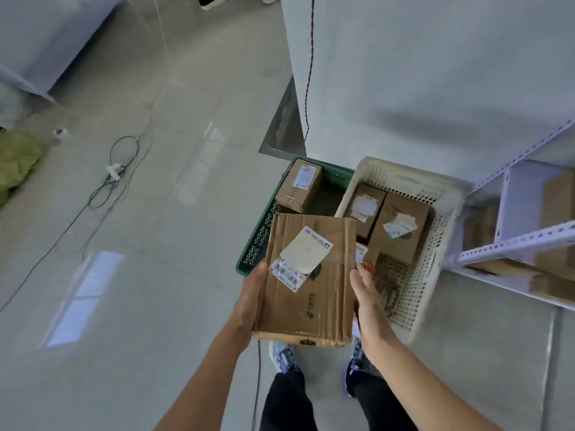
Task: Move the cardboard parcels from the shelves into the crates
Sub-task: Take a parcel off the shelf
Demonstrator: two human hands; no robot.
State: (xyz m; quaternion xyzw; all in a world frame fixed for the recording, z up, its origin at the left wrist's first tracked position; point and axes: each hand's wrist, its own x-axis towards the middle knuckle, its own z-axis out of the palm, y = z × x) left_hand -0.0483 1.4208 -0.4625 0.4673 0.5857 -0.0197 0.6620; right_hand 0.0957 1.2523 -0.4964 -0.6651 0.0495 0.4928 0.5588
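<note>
The flat cardboard parcel [311,293] is held in the air above the near ends of a green crate [258,244] and a white crate [435,244] on the floor. The left grip [252,297] clasps its left edge, and the right grip [365,293] lies released, fingers fairly straight, against its right edge. One small box [300,185] sits in the green crate, and the shelves [513,244] stand to the right.

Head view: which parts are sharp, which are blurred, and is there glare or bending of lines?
In the head view the parcel is sharp, its barcode clear; in the head view the shelf and the near corner of the white crate are smeared; the head view shows window glare on the floor and, from the wide lens, a slightly bent edge on the wall.
</note>
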